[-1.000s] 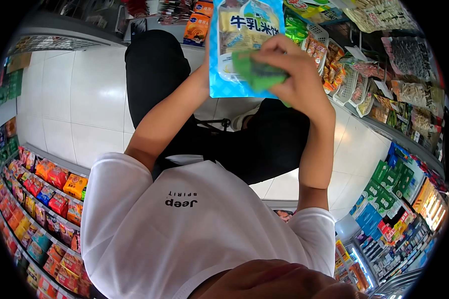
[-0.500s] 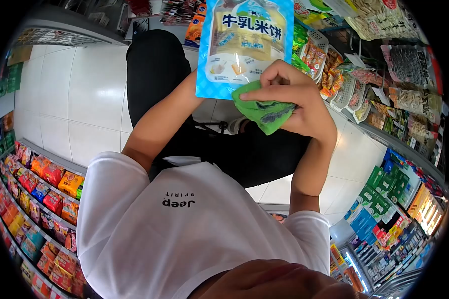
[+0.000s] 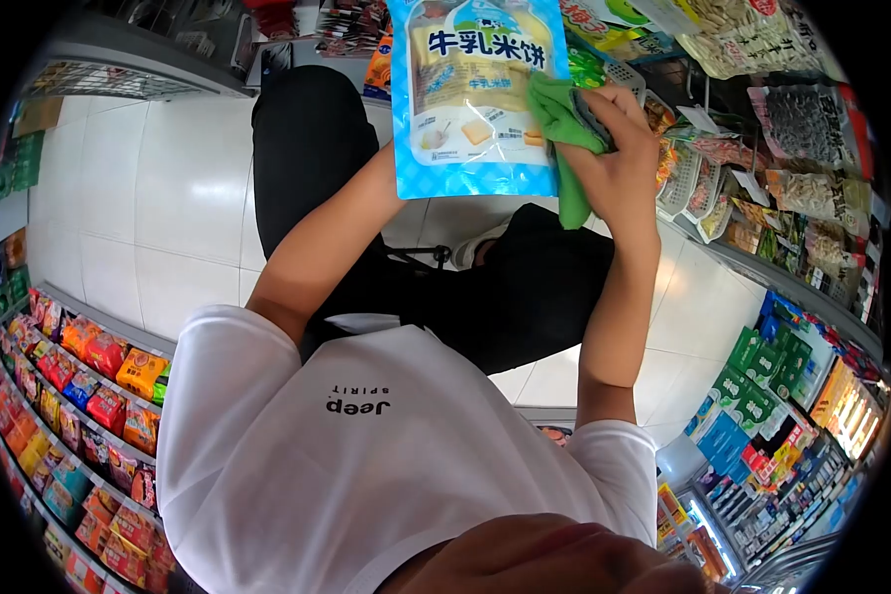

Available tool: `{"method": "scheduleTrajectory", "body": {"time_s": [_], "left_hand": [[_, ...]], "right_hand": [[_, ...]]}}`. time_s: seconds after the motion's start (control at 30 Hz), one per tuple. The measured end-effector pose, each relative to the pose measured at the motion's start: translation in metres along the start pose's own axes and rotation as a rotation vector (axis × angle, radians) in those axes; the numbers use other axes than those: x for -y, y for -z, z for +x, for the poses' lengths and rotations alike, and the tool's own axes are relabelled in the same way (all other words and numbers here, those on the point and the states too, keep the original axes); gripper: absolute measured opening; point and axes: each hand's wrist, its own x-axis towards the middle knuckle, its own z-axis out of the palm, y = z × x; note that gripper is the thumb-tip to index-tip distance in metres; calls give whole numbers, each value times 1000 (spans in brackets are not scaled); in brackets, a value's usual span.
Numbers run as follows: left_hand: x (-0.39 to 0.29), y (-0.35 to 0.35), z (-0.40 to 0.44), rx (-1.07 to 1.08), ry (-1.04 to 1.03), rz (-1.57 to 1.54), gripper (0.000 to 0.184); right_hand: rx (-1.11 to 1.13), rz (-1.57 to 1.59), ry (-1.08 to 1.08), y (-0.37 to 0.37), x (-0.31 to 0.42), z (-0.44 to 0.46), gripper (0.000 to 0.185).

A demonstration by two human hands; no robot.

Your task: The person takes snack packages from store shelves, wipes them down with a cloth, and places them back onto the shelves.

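A blue and white bag of rice crackers point(image 3: 475, 109) is upright at the top centre, its printed front facing me. My left forearm point(image 3: 342, 213) runs up behind the bag's lower left. The left hand is hidden by the bag and appears to hold it up from behind. My right hand point(image 3: 619, 148) is closed on a green cloth point(image 3: 572, 129) with a dark grey patch. The cloth lies against the right edge of the bag's front, and its lower end hangs beneath my fingers.
Racks of snack packets point(image 3: 812, 134) and white plastic baskets point(image 3: 698, 188) stand close on the right. A wire shelf point(image 3: 119, 74) is at upper left. Shelves of colourful packets point(image 3: 104, 396) line the lower left. Pale tiles point(image 3: 188, 203) cover the floor around my bent legs.
My right hand has moved up and to the right with the cloth, from the bag's lower right corner to its right edge. The bag has shifted slightly left.
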Motion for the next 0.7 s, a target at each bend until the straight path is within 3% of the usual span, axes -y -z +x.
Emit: {"method": "scheduleTrajectory", "body": {"time_s": [0.03, 0.17, 0.2, 0.27, 0.3, 0.47, 0.53, 0.6, 0.63, 0.7], "left_hand": [[1, 1, 3, 1, 9, -4, 73], [0, 3, -5, -33, -13, -95, 78], [-1, 0, -8, -36, -9, -89, 78], [0, -7, -12, -110, -53, 237, 75], [-1, -4, -10, -107, -36, 227, 76], [-2, 13, -2, -177, 19, 117, 79], [2, -24, -7, -220, -102, 605, 83], [7, -25, -3, -490, -25, 523, 82], [7, -19, -3, -475, -17, 492, 82], [5, 8, -1, -156, 39, 140, 81]], "right_hand": [[39, 34, -64, 2, 0, -1, 41], [227, 200, 17, 9, 12, -3, 44], [176, 174, 26, 7, 8, -2, 44], [64, 115, 44, 1, -5, -1, 44], [-8, 54, -39, -5, -6, -1, 44], [54, 57, -10, -2, 3, -1, 49], [54, 122, -12, -1, 0, -3, 48], [-10, -6, -55, -2, -8, -1, 44], [-38, -42, -81, -4, -13, 1, 43], [-58, -64, -150, -3, -22, 3, 42]]}}
